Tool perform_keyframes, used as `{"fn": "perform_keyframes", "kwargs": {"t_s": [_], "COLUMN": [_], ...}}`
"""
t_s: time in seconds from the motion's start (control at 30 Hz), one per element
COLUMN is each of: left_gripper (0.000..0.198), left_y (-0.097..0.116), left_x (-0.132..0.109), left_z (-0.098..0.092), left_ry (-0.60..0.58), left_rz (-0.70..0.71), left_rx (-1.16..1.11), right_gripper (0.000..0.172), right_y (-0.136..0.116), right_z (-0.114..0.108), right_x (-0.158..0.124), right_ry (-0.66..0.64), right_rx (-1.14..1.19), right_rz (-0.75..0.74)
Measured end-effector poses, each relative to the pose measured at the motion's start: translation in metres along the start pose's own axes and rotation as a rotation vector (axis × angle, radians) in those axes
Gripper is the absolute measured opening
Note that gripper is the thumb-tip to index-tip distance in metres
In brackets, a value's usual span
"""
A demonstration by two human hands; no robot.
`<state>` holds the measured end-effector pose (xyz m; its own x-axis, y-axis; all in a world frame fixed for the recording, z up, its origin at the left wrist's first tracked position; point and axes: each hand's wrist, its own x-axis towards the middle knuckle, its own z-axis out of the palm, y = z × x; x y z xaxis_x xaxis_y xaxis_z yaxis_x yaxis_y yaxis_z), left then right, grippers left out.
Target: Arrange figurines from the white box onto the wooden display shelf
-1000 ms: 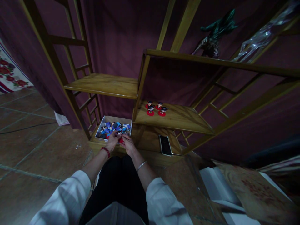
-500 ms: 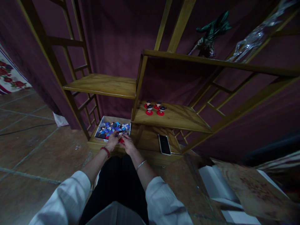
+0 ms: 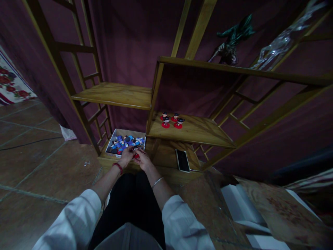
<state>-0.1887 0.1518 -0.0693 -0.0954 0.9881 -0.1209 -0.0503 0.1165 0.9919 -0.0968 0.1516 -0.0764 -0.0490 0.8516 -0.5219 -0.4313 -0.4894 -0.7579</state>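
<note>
Holds a small red-based figurine (image 3: 135, 149) between left hand (image 3: 126, 158) and right hand (image 3: 142, 160), pinching narrowly from either side with the fingers of both. Shows a dark upper part just beyond the fingertips and red nearer the right hand. Cannot tell exactly which fingers bear on it (too small and dim to make out). Has, just beyond the left hand, a shallow white box (image 3: 132, 133) with a jumble of blue, purple and white figurines (image 3: 121, 139) inside; cannot tell whether touching its near right corner or only close to it. Wears a red bead bracelet (image 3: 118, 168) behind the left hand and a thin silver bangle (image 3: 157, 182) behind the right, with white sleeves (image 3: 179, 215) farther back. Beyond the right hand and off to its right, has four similar figurines (image 3: 165, 121) upright on red discs, clustered closely on a wooden shelf (image 3: 205, 130). Directly to the right of that hand, has a dark-screened smartphone (image 3: 182, 161) lying flat on the bottom board (image 3: 158, 152). Much higher and farther right of it, faces a green-and-brown statuette (image 3: 231, 41) and a transparent statuette (image 3: 277, 47). To the left of the left hand, has tiled floor (image 3: 31, 170) crossed by a thin black cable (image 3: 31, 143). Has black trousers (image 3: 130, 205) just below both hands.
</note>
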Motion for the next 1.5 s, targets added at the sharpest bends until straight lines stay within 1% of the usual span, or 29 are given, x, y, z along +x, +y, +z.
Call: {"fn": "perform_keyframes", "kwargs": {"t_s": [0.13, 0.27, 0.4, 0.5, 0.6, 0.87, 1.0, 1.13, 1.3, 1.4, 1.5], "left_gripper": [0.020, 0.025, 0.027, 0.024, 0.021, 0.027, 0.028, 0.032, 0.035, 0.034, 0.036], "left_y": [0.003, 0.002, -0.004, -0.008, -0.010, -0.011, -0.018, -0.027, -0.034, -0.036, -0.035], "left_x": [-0.003, -0.004, -0.003, -0.002, -0.003, -0.005, -0.003, -0.003, -0.005, -0.005, -0.005], "left_z": [0.000, -0.001, -0.003, -0.004, -0.006, -0.008, -0.009, -0.010, -0.009, -0.008, -0.008], "left_ry": [-0.025, -0.002, 0.018, 0.016, -0.004, -0.056, -0.046, -0.072, -0.051, -0.056, -0.028], "left_rz": [-0.015, -0.015, -0.030, -0.053, -0.077, -0.082, -0.076, -0.041, -0.029, -0.030, -0.045], "left_rx": [0.016, 0.028, 0.014, -0.008, -0.027, -0.028, -0.047, -0.098, -0.097, -0.106, -0.111], "right_gripper": [0.014, 0.010, 0.006, 0.007, 0.006, 0.005, 0.005, 0.004, 0.007, 0.008, 0.006], "right_y": [0.001, 0.002, 0.002, 0.001, 0.001, 0.002, 0.004, 0.005, 0.005, 0.004, 0.003], "right_z": [-0.001, -0.001, -0.002, -0.001, -0.001, -0.003, -0.004, -0.005, -0.006, -0.007, -0.007], "right_x": [0.001, 0.003, 0.004, 0.003, 0.003, 0.003, 0.004, 0.004, 0.003, 0.002, 0.001], "right_ry": [0.005, 0.011, 0.029, 0.043, 0.085, 0.097, 0.095, 0.121, 0.156, 0.142, 0.137], "right_rx": [0.014, 0.034, 0.053, 0.075, 0.102, 0.129, 0.157, 0.185, 0.156, 0.142, 0.159], "right_rz": [0.012, 0.010, 0.003, 0.011, 0.029, 0.047, 0.060, 0.066, 0.073, 0.073, 0.077]}}
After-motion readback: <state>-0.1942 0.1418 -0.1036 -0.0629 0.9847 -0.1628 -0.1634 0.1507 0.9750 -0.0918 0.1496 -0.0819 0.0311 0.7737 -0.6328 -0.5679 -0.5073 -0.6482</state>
